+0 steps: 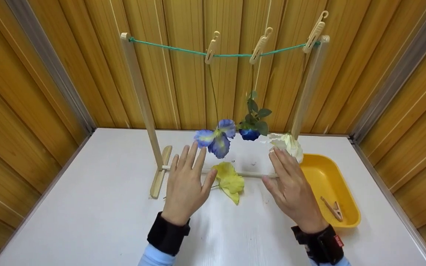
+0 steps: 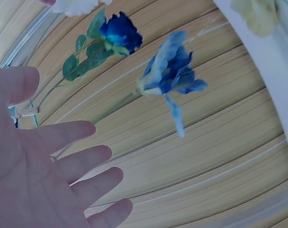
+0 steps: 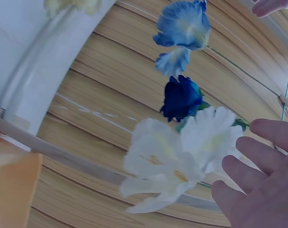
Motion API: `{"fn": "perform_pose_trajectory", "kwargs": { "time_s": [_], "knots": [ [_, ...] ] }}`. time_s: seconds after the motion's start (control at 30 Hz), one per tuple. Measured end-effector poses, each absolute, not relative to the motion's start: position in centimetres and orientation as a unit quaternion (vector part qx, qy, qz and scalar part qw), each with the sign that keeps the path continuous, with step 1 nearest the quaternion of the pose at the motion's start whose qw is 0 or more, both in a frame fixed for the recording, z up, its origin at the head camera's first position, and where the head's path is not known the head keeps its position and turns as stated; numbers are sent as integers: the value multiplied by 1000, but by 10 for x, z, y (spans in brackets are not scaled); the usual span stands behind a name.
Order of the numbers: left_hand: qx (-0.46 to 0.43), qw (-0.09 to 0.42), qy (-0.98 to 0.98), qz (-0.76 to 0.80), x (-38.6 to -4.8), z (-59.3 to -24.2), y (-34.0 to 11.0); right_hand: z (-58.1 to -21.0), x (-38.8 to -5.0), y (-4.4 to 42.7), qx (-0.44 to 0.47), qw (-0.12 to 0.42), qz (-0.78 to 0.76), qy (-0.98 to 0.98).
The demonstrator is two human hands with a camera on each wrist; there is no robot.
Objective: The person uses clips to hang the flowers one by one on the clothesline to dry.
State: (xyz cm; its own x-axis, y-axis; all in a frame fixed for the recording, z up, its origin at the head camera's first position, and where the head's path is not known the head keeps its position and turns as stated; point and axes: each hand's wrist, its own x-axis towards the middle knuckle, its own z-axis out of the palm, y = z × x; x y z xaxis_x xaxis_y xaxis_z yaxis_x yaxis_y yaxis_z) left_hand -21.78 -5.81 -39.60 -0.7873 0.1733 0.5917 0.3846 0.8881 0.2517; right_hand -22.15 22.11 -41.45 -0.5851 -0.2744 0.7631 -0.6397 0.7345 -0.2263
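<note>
My left hand (image 1: 186, 184) is raised with straight, spread fingers and holds nothing; the purple-blue iris (image 1: 218, 138) hangs just beyond its fingertips. Likewise empty, my right hand (image 1: 296, 188) has its fingers extended, nearest the white flower (image 1: 290, 145), which it partly covers in the head view. Between those two blooms hangs a dark blue rose (image 1: 250, 133) with green leaves. All three dangle head-down by their stems from wooden clothespins (image 1: 259, 46) on a green string (image 1: 172, 48). A yellow flower (image 1: 229, 181) lies on the white table between my hands.
The string spans two wooden posts (image 1: 142, 103) joined by a low crossbar (image 1: 253, 174). At right stands a yellow tray (image 1: 351, 207) with a clothespin (image 1: 333, 210) inside. Wood-patterned walls (image 1: 183, 88) enclose the table (image 1: 87, 207) at the back and sides.
</note>
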Motion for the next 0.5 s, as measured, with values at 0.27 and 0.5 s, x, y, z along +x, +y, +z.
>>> {"fn": "perform_pose_trajectory", "kwargs": {
  "time_s": [0.27,0.5],
  "knots": [
    [-158,273,-929,-195,-213,-427,-42,-440,-212,224,236,359,254,-866],
    [-162,274,-931,-180,-212,-448,-34,-454,-209,228,223,349,268,-870]
  ]
}}
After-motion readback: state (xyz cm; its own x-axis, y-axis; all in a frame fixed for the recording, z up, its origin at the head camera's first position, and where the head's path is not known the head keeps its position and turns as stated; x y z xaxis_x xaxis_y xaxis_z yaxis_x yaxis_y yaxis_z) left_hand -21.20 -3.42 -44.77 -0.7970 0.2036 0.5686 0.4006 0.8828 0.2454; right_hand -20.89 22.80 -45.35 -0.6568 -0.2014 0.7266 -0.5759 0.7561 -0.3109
